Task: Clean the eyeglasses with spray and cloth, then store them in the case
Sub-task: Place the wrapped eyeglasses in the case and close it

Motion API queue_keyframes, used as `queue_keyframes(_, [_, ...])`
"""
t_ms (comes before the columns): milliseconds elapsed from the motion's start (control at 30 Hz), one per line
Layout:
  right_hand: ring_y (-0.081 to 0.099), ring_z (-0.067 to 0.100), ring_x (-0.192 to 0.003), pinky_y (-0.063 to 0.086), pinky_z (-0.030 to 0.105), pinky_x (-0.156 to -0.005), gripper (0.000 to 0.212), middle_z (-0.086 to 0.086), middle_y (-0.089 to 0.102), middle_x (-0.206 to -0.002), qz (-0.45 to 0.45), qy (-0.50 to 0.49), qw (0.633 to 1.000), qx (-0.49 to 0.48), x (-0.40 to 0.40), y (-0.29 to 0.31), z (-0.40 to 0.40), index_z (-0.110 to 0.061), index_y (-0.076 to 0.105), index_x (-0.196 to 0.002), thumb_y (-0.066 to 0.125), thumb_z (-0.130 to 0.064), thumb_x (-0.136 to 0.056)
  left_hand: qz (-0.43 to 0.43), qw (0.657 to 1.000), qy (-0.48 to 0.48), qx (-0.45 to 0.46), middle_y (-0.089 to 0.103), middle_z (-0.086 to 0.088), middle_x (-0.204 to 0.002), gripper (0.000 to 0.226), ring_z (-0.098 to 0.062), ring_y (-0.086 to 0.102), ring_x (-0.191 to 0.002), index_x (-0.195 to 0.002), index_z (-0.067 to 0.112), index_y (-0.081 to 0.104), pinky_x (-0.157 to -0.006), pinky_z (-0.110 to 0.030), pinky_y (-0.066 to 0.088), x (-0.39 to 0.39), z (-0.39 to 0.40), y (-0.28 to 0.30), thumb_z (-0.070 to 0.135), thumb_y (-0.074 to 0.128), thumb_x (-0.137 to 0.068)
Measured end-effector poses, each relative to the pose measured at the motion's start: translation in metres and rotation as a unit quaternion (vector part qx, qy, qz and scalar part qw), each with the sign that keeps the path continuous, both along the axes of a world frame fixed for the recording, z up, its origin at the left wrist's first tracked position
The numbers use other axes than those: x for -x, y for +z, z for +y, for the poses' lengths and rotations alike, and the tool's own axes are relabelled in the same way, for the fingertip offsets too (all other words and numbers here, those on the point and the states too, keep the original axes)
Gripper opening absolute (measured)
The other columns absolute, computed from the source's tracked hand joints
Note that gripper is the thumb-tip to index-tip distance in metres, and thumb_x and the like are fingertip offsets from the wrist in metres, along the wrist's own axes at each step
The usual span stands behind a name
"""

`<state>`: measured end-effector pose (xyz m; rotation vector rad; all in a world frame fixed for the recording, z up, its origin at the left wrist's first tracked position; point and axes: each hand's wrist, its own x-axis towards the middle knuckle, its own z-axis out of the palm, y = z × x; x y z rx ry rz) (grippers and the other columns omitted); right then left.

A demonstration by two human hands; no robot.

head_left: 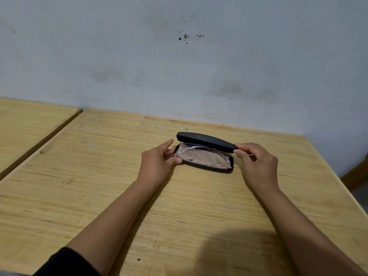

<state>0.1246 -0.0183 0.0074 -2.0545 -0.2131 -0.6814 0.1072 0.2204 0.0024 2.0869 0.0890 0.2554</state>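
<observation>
A black eyeglass case (207, 168) lies on the wooden table (99, 176) with its lid (205, 140) half raised. Inside it a beige cloth (203, 157) lies over or under the clear-framed eyeglasses (201, 147), whose thin temples show on top. My left hand (157, 162) grips the left end of the case's base between thumb and fingers. My right hand (256, 162) pinches the right end of the lid. No spray bottle is in view.
The table runs up to a grey, stained wall (179, 66) behind. A second wooden table (25, 124) stands to the left across a narrow gap. The table's right edge drops off near a brown wooden piece (356, 176).
</observation>
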Motion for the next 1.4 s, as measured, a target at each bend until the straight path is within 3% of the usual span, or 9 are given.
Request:
queue_keyframes(267, [0.058, -0.013, -0.081, 0.044, 0.004, -0.070, 0.016, -0.007, 0.066, -0.081, -0.006, 0.000, 0.999, 0.031, 0.005, -0.004, -0.003, -0.013, 0.073, -0.091, 0.070, -0.004, -0.078, -0.015, 0.999, 0.016, -0.025, 0.069, -0.005, -0.111, 0.064, -0.009, 0.058, -0.110, -0.131, 0.018, 0.049, -0.083, 0.008, 0.018, 0.001, 0.000, 0.000, 0.015, 0.076, -0.073])
queue_keyframes(467, [0.061, -0.009, -0.085, 0.044, 0.002, -0.078, 0.016, -0.003, 0.069, -0.088, 0.017, 0.035, 0.997, 0.064, 0.014, -0.007, -0.007, -0.011, 0.074, -0.091, 0.071, -0.004, -0.076, -0.003, 0.999, 0.014, -0.035, 0.069, -0.001, -0.111, 0.055, -0.007, 0.057, -0.111, -0.128, 0.019, 0.052, -0.098, -0.010, 0.026, 0.004, -0.003, 0.003, 0.016, 0.071, -0.077])
queue_keyframes(533, [0.063, -0.002, -0.082, 0.043, 0.001, -0.077, 0.017, -0.003, 0.069, -0.088, 0.034, 0.029, 0.997, 0.070, 0.015, -0.005, -0.006, -0.012, 0.074, -0.092, 0.072, -0.007, -0.076, -0.004, 0.999, 0.006, -0.038, 0.070, -0.001, -0.111, 0.049, 0.001, 0.054, -0.104, -0.125, 0.019, 0.055, -0.093, -0.003, 0.023, 0.005, -0.004, 0.003, 0.015, 0.069, -0.079])
queue_keyframes(633, [0.061, 0.007, -0.088, 0.038, -0.005, -0.076, 0.024, -0.005, 0.067, -0.095, 0.091, 0.009, 0.995, 0.043, 0.016, 0.000, -0.001, -0.011, 0.073, -0.100, 0.074, -0.012, -0.075, -0.003, 0.999, 0.010, -0.030, 0.069, -0.001, -0.111, 0.047, 0.006, 0.050, -0.098, -0.123, 0.018, 0.057, -0.090, 0.000, 0.023, 0.006, -0.004, 0.003, 0.014, 0.070, -0.079])
queue_keyframes(733, [0.055, -0.003, -0.084, 0.034, -0.009, -0.070, 0.037, -0.004, 0.064, -0.105, 0.159, 0.000, 0.987, -0.002, 0.021, 0.000, 0.003, -0.011, 0.068, -0.111, 0.075, -0.014, -0.074, -0.001, 0.999, 0.014, -0.030, 0.069, 0.000, -0.112, 0.048, 0.001, 0.055, -0.104, -0.124, 0.019, 0.056, -0.093, -0.005, 0.027, 0.006, -0.004, 0.003, 0.014, 0.070, -0.078])
queue_keyframes(967, [0.058, 0.005, -0.091, 0.032, -0.011, -0.063, 0.044, 0.007, 0.065, -0.121, 0.180, -0.038, 0.983, -0.021, 0.017, -0.002, 0.018, -0.009, 0.061, -0.121, 0.072, -0.009, -0.078, -0.005, 0.999, 0.031, -0.026, 0.069, -0.001, -0.113, 0.049, 0.000, 0.056, -0.101, -0.123, 0.017, 0.057, -0.091, -0.005, 0.028, 0.004, -0.007, 0.006, 0.015, 0.072, -0.077])
queue_keyframes(1067, [0.058, 0.004, -0.098, 0.036, -0.007, -0.067, 0.045, 0.003, 0.064, -0.123, 0.177, -0.044, 0.983, -0.034, 0.004, 0.004, 0.026, -0.012, 0.059, -0.124, 0.070, -0.011, -0.080, -0.024, 0.998, 0.051, -0.012, 0.067, -0.001, -0.115, 0.049, 0.003, 0.052, -0.097, -0.124, 0.015, 0.055, -0.093, -0.007, 0.027, -0.009, -0.008, 0.012, 0.015, 0.071, -0.078])
queue_keyframes(1200, [0.060, 0.004, -0.101, 0.041, 0.014, -0.084, 0.044, -0.002, 0.064, -0.124, 0.169, -0.056, 0.981, -0.071, -0.025, 0.014, 0.036, -0.017, 0.059, -0.124, 0.069, -0.014, -0.081, -0.030, 0.998, 0.060, 0.017, 0.066, -0.004, -0.117, 0.048, -0.008, 0.059, -0.107, -0.124, 0.012, 0.056, -0.099, -0.016, 0.034, -0.040, -0.006, 0.019, 0.014, 0.070, -0.079])
queue_keyframes(1400, [0.060, 0.010, -0.108, 0.039, 0.014, -0.088, 0.044, 0.003, 0.062, -0.126, 0.177, -0.059, 0.980, -0.062, -0.072, 0.013, 0.043, -0.013, 0.058, -0.125, 0.067, -0.011, -0.082, -0.010, 0.998, 0.061, 0.019, 0.064, -0.006, -0.121, 0.048, -0.013, 0.057, -0.113, -0.127, 0.012, 0.053, -0.105, -0.022, 0.034, -0.088, -0.005, 0.016, 0.012, 0.067, -0.081])
